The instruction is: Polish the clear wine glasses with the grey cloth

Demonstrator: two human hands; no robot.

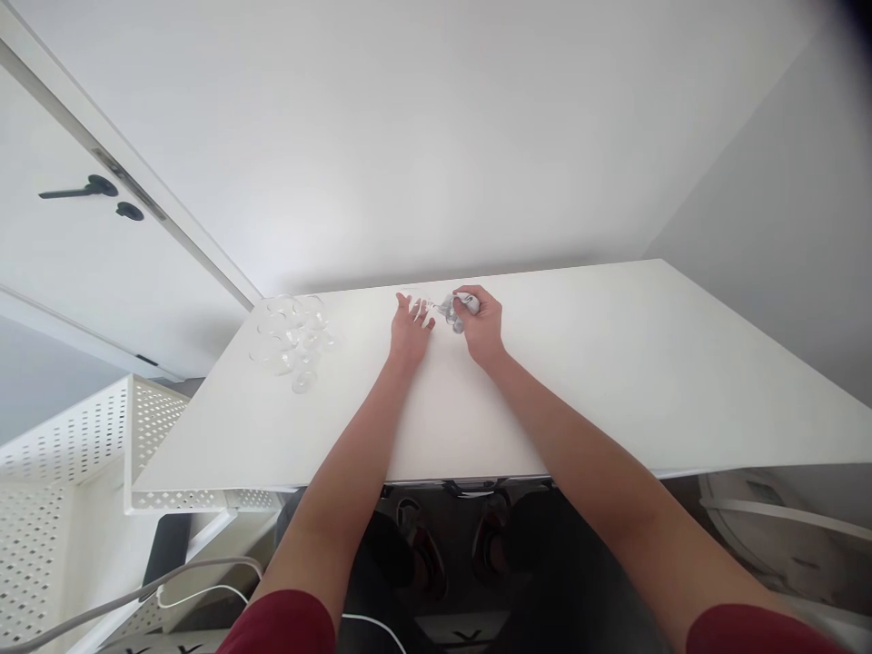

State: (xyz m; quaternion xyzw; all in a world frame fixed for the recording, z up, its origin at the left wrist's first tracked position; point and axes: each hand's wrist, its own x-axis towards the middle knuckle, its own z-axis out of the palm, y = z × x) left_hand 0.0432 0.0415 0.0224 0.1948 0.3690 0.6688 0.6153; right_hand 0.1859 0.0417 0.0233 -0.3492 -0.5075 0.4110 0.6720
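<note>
My left hand (pixel 409 334) is over the middle of the white table, near its far edge. Its fingers curl around a clear, glass-like piece (pixel 421 309), whose outline is hard to make out. Close on its right, my right hand (pixel 485 325) is closed on a crumpled white-and-grey thing (pixel 467 302) with dark marks, perhaps a cloth or plastic. Shiny see-through parts (pixel 446 307) show between the two hands; whether they join the clear piece I cannot tell. At the table's left end lies a cluster of clear, round, glass-like pieces (pixel 292 334).
The white table (pixel 613 363) runs along a pale wall (pixel 436 136). White perforated racks (pixel 153 409) and cables (pixel 204 565) are at the lower left. A door with a black handle (pixel 95 186) stands at the left. A bulky pale object (pixel 769 518) lies below the table's right side.
</note>
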